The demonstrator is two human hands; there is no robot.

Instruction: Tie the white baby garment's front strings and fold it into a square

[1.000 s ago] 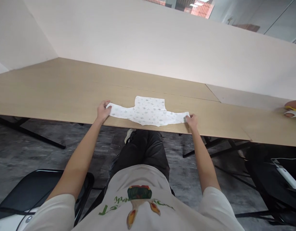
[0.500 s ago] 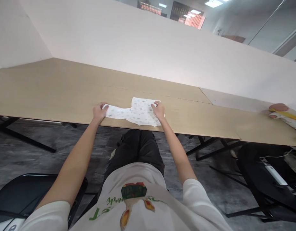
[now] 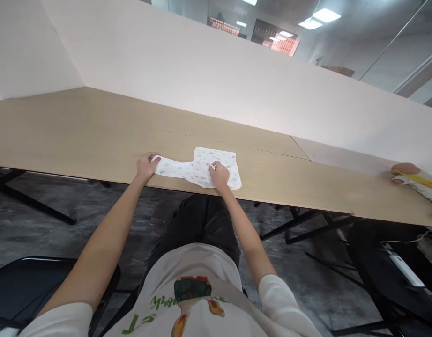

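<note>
A white cloth piece (image 3: 202, 166) with a small grey print lies on the table, perhaps a small folded garment. Its narrow part points left and its broad part lies on the right. At the narrow end, my left hand (image 3: 146, 165) is closed on the cloth, thumb on top. My right hand (image 3: 220, 175) rests on the broad part with its fingers curled together and seems to pinch the fabric there. The fingertips of both hands are partly hidden.
The long wooden table (image 3: 110, 135) runs along a white partition (image 3: 188, 75). At its far right end lie more cloths with a yellow band (image 3: 418, 180). Black chairs (image 3: 29, 285) stand below on both sides, with a white device (image 3: 405, 269) on the right one.
My right hand has moved left from the cloth's right edge to the middle of its broad part. My left hand stays at the narrow end. The view has shifted slightly.
</note>
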